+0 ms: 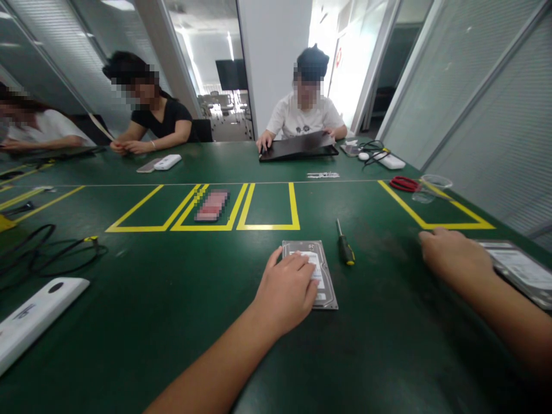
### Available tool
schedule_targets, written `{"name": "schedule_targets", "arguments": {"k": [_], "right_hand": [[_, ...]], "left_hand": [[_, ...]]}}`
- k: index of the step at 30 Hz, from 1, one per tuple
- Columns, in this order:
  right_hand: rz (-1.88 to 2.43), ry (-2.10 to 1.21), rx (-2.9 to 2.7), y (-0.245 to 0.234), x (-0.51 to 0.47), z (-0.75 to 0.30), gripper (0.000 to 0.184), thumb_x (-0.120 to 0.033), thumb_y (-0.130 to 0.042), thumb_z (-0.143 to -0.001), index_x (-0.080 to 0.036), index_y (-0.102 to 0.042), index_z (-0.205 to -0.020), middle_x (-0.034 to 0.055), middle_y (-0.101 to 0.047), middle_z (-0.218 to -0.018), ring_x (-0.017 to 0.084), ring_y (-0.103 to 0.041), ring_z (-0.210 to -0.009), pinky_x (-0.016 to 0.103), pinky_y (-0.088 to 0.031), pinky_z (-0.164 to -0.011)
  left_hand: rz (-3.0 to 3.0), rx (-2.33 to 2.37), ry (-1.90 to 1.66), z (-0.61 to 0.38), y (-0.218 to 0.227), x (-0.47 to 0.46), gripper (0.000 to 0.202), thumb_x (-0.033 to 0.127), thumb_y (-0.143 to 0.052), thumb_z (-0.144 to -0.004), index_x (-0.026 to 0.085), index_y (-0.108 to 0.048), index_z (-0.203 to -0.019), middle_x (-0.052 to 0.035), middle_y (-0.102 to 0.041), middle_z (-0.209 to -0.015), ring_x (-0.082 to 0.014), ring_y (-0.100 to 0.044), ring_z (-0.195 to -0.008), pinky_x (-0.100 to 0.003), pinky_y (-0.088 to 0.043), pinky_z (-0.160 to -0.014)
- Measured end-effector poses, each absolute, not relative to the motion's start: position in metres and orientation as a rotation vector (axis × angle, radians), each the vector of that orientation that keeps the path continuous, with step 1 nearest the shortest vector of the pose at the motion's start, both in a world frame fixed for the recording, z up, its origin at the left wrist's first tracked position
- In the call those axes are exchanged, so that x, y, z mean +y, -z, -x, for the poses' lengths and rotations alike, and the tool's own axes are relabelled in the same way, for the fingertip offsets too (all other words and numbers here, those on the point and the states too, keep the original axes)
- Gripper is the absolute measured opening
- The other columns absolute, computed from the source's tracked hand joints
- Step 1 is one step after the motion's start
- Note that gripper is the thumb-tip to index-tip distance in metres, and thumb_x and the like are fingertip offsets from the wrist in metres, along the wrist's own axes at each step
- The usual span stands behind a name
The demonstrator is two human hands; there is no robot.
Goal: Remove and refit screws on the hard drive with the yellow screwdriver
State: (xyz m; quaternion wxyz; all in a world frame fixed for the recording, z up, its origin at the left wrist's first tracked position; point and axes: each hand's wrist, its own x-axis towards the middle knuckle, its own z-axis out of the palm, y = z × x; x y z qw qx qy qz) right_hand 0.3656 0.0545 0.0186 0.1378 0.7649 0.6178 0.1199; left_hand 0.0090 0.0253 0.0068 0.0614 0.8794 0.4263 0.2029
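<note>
A silver hard drive with a white label lies flat on the green table in front of me. My left hand rests on top of it, fingers apart over the label and thumb by the left edge. Further right, my right hand is closed low over the table, near a yellow tape corner; whatever its curled fingers hold, if anything, is hidden. Between my hands lies a screwdriver with a dark and yellow handle, its shaft pointing away. A second hard drive sits at the right, partly behind my right forearm.
Yellow tape marks out areas on the table, one around a pixelated phone-like object. Red cable and a clear plastic cup stand right. A white device and black cable lie left. Three people sit opposite.
</note>
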Motion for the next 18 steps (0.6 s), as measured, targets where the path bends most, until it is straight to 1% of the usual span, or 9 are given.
{"name": "schedule_targets", "arguments": {"k": [3,5,8,11,15,18], "right_hand": [[-2.272,-0.282,1.676,-0.017,0.064,-0.389,0.031,-0.017,-0.038,-0.095,-0.012,-0.068,-0.095,0.0188,-0.057,-0.101,0.033,-0.058,-0.101,0.038,-0.041,-0.073],[-2.317,-0.232,1.624,-0.014,0.069,-0.399,0.033,-0.017,-0.038,-0.095,-0.012,-0.07,-0.097,0.0204,-0.058,-0.104,0.034,-0.058,-0.103,0.039,-0.042,-0.074],[-2.374,-0.185,1.59,-0.009,0.074,-0.408,0.036,-0.018,-0.038,-0.094,-0.009,-0.072,-0.102,0.0247,-0.06,-0.108,0.035,-0.06,-0.102,0.039,-0.042,-0.072],[-2.392,-0.152,1.63,-0.007,0.075,-0.412,0.038,-0.02,-0.039,-0.094,-0.007,-0.073,-0.103,0.0266,-0.062,-0.109,0.034,-0.061,-0.102,0.039,-0.04,-0.07],[-2.425,-0.132,1.642,-0.008,0.077,-0.412,0.039,-0.019,-0.039,-0.093,-0.004,-0.074,-0.1,0.0286,-0.064,-0.106,0.033,-0.064,-0.097,0.038,-0.039,-0.066],[-2.444,-0.122,1.64,-0.01,0.078,-0.411,0.037,-0.019,-0.041,-0.092,-0.004,-0.075,-0.097,0.0286,-0.065,-0.102,0.03,-0.066,-0.092,0.036,-0.037,-0.063]], "left_hand": [[-2.653,1.286,-0.612,-0.008,-0.006,0.026,0.027,0.031,-0.05,-0.096,0.023,-0.066,-0.115,-0.0039,-0.067,-0.126,-0.0234,-0.058,-0.122,-0.053,-0.025,-0.117],[-2.651,1.282,-0.614,-0.008,-0.006,0.026,0.026,0.031,-0.051,-0.096,0.023,-0.066,-0.115,-0.004,-0.067,-0.125,-0.0235,-0.058,-0.122,-0.054,-0.025,-0.117],[-2.65,1.279,-0.625,-0.008,-0.006,0.026,0.026,0.03,-0.051,-0.095,0.023,-0.066,-0.116,-0.0048,-0.068,-0.125,-0.0244,-0.058,-0.123,-0.055,-0.026,-0.117],[-2.656,1.268,-0.633,-0.008,-0.006,0.026,0.026,0.029,-0.051,-0.095,0.023,-0.066,-0.115,-0.0055,-0.068,-0.125,-0.0252,-0.058,-0.123,-0.057,-0.027,-0.116],[-2.663,1.257,-0.648,-0.007,-0.005,0.026,0.025,0.029,-0.053,-0.095,0.022,-0.066,-0.115,-0.0068,-0.068,-0.124,-0.0261,-0.059,-0.122,-0.058,-0.028,-0.115],[-2.665,1.259,-0.649,-0.007,-0.005,0.026,0.025,0.029,-0.053,-0.095,0.023,-0.066,-0.116,-0.007,-0.068,-0.124,-0.0262,-0.058,-0.122,-0.058,-0.029,-0.115]]}}
